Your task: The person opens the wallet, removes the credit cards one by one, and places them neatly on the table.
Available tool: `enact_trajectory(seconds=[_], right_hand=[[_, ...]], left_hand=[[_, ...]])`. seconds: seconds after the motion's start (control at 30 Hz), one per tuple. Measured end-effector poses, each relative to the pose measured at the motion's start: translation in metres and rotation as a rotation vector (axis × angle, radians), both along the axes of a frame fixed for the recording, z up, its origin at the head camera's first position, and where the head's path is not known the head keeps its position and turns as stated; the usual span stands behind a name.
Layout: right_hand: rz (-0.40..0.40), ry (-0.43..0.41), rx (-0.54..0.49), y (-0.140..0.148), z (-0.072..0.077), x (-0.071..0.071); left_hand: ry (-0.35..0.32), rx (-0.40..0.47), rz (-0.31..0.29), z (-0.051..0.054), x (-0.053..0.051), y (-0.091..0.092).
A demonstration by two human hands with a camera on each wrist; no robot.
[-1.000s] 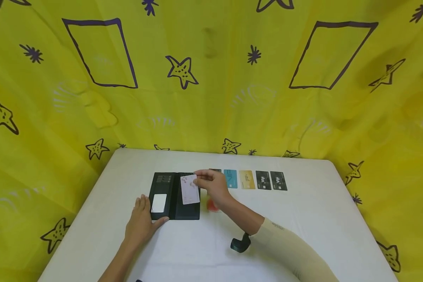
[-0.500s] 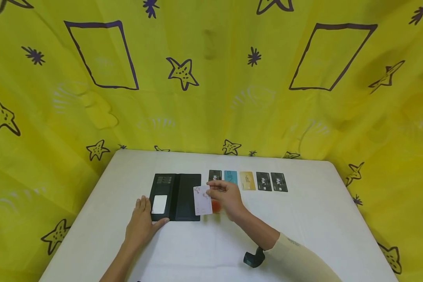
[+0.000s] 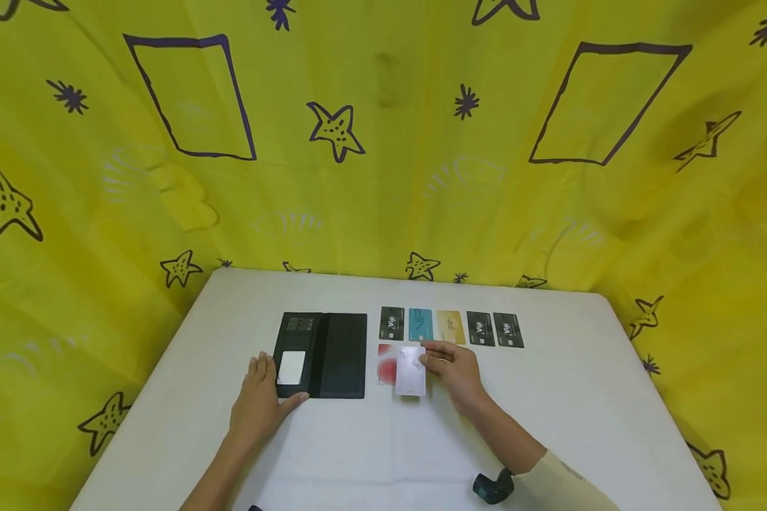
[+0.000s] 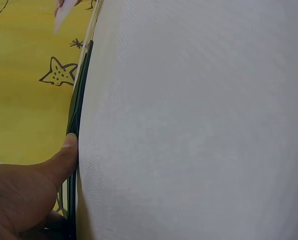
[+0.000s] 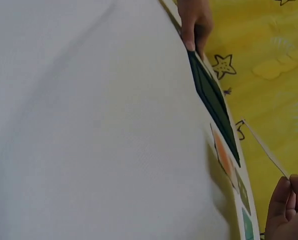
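A black card wallet (image 3: 344,355) lies spread flat on the table, a white card (image 3: 291,367) showing in its left side. My left hand (image 3: 257,397) rests against the wallet's left edge, its thumb on the near edge; the left wrist view shows that thumb (image 4: 65,155) touching the side. Between thumb and fingertips, my right hand (image 3: 457,372) pinches a pale pink card (image 3: 410,372) by its right edge. That card is raised and partly covers a red-and-white card (image 3: 386,367) on the table. The right wrist view shows the pinched card (image 5: 269,152) edge-on.
Behind the right hand lies a row of cards: a black VIP card (image 3: 392,323), a blue card (image 3: 420,324), a gold card (image 3: 450,327) and dark VIP cards (image 3: 480,328) at the right. A yellow patterned curtain (image 3: 383,177) hangs past the white table's (image 3: 332,454) far edge.
My right hand has carried the pale pink card rightward, from above the wallet's right side to over the red-and-white card. The left hand has stayed at the wallet.
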State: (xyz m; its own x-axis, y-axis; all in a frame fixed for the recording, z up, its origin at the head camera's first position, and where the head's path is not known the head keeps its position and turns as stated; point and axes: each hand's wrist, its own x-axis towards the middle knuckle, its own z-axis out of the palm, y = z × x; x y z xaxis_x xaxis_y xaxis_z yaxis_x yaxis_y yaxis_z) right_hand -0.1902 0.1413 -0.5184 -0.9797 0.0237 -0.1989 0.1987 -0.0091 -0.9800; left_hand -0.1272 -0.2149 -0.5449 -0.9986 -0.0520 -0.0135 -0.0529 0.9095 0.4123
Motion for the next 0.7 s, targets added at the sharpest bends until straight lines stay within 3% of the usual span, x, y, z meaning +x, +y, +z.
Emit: enact_trajectory(seconds=[0.13,0.33,0.57,0.7], right_hand=[[-0.016,-0.007,0.070,0.015,-0.008,-0.003],[-0.017,-0.029,0.093,0.026,-0.021,-0.011],[-0.026,0.117,0.387,0.025,-0.031,-0.018],[-0.005,0.175,0.491,0.024,-0.032,-0.021]], left_hand=[[0.002,0.009,-0.002,0.001,-0.001,0.001],[0.016,-0.002,-0.004,0.000,-0.003,-0.001],[0.013,0.010,0.001,0.000,-0.001,0.000],[0.009,0.015,0.009,0.001,0.001,0.002]])
